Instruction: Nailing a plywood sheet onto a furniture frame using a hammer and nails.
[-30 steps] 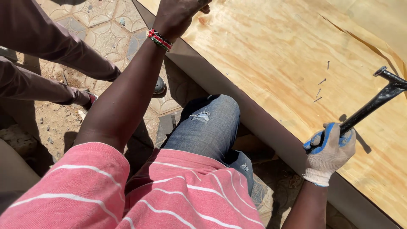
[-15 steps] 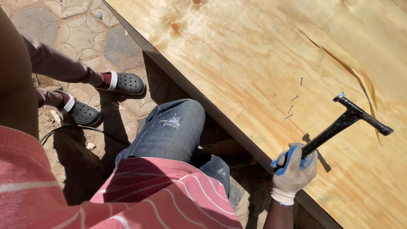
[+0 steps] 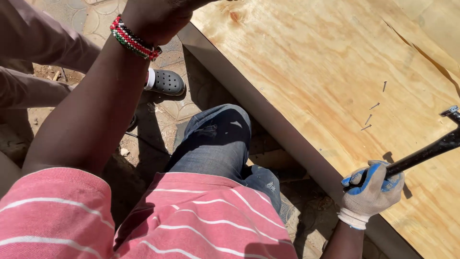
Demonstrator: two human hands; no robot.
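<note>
On the plywood (image 3: 306, 72) lie nails (image 3: 371, 115) — right grip (image 3: 371, 189) wraps a hammer (image 3: 426, 151), left grip (image 3: 158, 17) mostly cropped, state unclear.

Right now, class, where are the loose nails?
In the head view, the loose nails lie on the plywood sheet at the right, just above the gloved right hand and left of the hammer head.
</note>
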